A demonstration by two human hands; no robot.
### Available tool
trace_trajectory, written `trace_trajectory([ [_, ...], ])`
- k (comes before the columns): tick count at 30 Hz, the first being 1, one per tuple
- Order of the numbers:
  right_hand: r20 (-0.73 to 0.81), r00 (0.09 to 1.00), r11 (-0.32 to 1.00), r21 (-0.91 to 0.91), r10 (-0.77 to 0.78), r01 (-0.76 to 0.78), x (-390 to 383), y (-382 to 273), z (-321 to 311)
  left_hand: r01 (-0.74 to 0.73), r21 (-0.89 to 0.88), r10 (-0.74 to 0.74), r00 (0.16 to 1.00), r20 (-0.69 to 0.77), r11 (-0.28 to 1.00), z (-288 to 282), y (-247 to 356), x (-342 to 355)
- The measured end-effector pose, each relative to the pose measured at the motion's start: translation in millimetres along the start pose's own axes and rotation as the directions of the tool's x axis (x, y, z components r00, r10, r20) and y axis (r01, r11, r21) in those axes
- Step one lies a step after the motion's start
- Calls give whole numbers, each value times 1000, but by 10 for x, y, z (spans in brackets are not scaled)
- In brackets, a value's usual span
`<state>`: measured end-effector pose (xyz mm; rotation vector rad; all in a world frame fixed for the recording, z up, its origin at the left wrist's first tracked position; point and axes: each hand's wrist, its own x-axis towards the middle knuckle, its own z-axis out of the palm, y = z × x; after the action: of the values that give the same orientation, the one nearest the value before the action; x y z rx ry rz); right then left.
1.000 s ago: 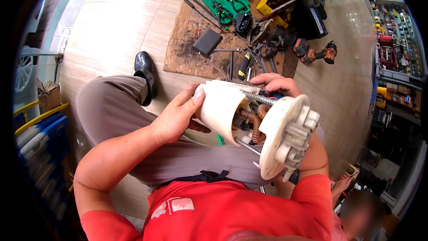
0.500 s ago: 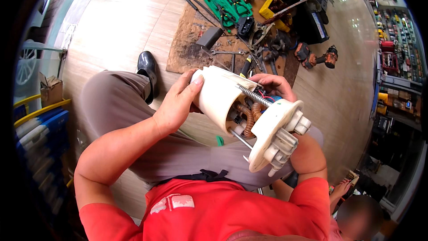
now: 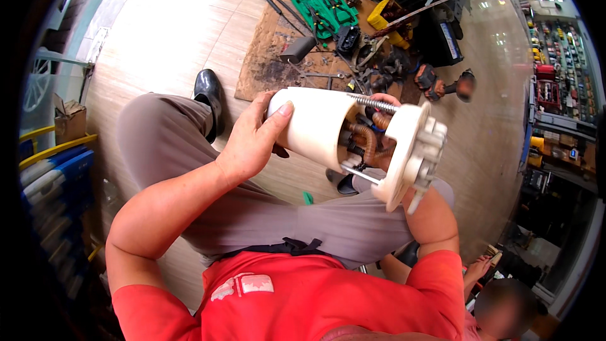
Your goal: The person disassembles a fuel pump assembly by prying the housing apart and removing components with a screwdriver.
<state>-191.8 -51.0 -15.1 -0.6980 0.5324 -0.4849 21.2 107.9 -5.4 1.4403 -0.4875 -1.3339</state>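
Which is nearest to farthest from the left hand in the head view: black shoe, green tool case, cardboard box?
From the left hand, on the white pump housing:
1. Black shoe, on the floor just up-left of it.
2. Green tool case, far up, on the mat.
3. Cardboard box, far left edge.

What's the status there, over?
Left hand grips the white pump housing. Right hand mostly hidden behind it, near the hoses. Round flange faces right. Nothing blocking.
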Motion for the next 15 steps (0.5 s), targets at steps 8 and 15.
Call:
trace_trajectory([
  [8,154,979,890,414,137,-190,23,129,-358,69,14,-70,996,58,997,-12,25,8],
  [15,-80,993,965,-255,-88,65,21,-3,191,37,17,-37,999,15,999,-14,36,-17],
])
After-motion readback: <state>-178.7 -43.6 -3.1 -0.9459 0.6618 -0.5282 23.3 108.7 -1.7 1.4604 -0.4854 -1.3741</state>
